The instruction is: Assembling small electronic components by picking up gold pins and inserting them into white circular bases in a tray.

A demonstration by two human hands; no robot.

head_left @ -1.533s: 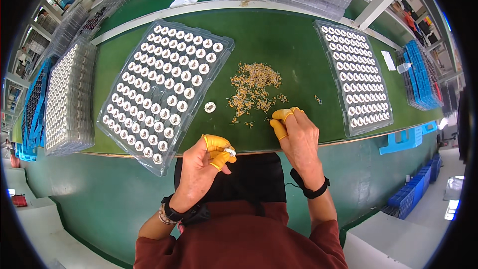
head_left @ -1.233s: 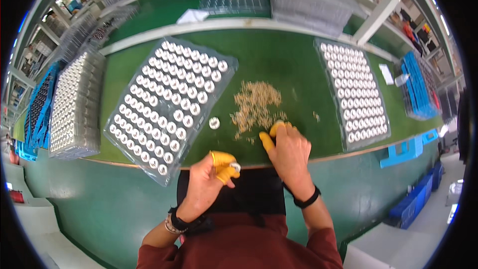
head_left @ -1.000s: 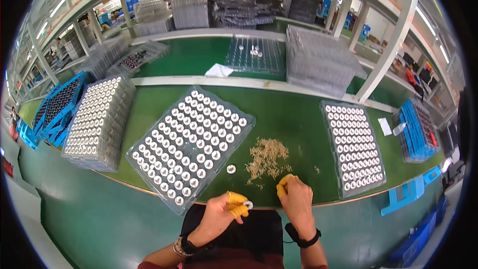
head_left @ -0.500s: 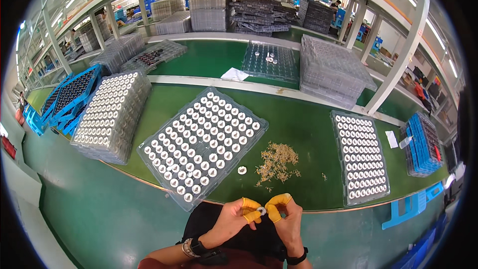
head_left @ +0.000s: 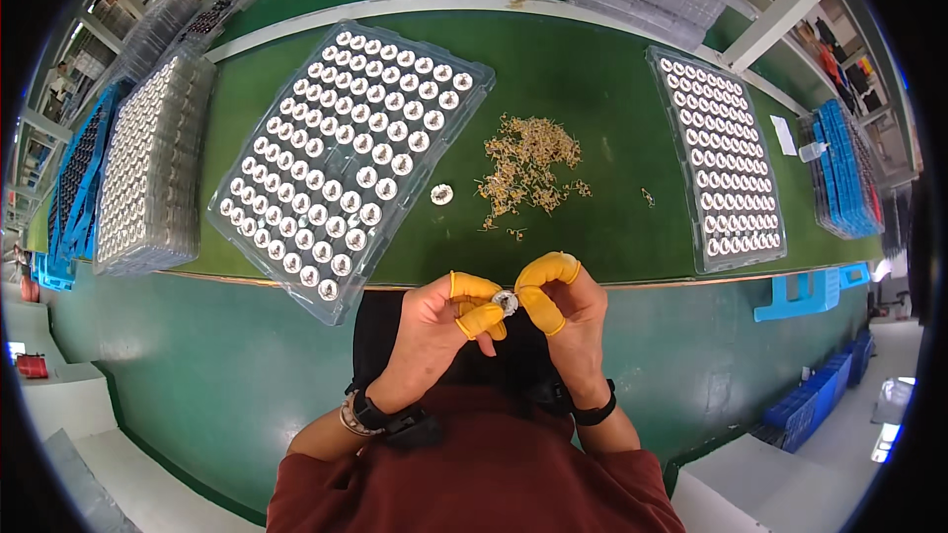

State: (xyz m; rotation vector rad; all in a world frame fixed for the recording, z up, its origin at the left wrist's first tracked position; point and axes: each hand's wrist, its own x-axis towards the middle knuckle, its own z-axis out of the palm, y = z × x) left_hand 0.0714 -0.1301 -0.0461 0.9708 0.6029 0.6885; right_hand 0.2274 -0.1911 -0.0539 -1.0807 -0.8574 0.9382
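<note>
Just off the front edge of the green workbench, my left hand [head_left: 430, 326], in yellow finger cots, pinches a small round silvery-white part [head_left: 508, 303] with a dark centre. My right hand [head_left: 568, 308], also in yellow finger cots, is closed with thumb and forefinger against the part's right side; anything tiny between those fingertips is hidden. A similar round part [head_left: 441, 194] lies loose on the bench. Right of it spreads a pile of small yellowish pieces with thin wire-like ends [head_left: 533, 163]. To the left, a clear tray [head_left: 336, 308] of round parts overhangs the bench edge.
Another filled clear tray [head_left: 746, 261] lies at right, by a paper slip [head_left: 783, 135], a small bottle [head_left: 814, 151] and stacked blue trays [head_left: 839, 188]. Stacked clear trays [head_left: 183, 217] stand far left. A metal post [head_left: 785, 15] rises back right; a blue stool [head_left: 798, 298] stands below.
The view has tilted down, so the bench and trays sit higher in the picture. Both hands stay together at the round part, with little visible change in their grip.
</note>
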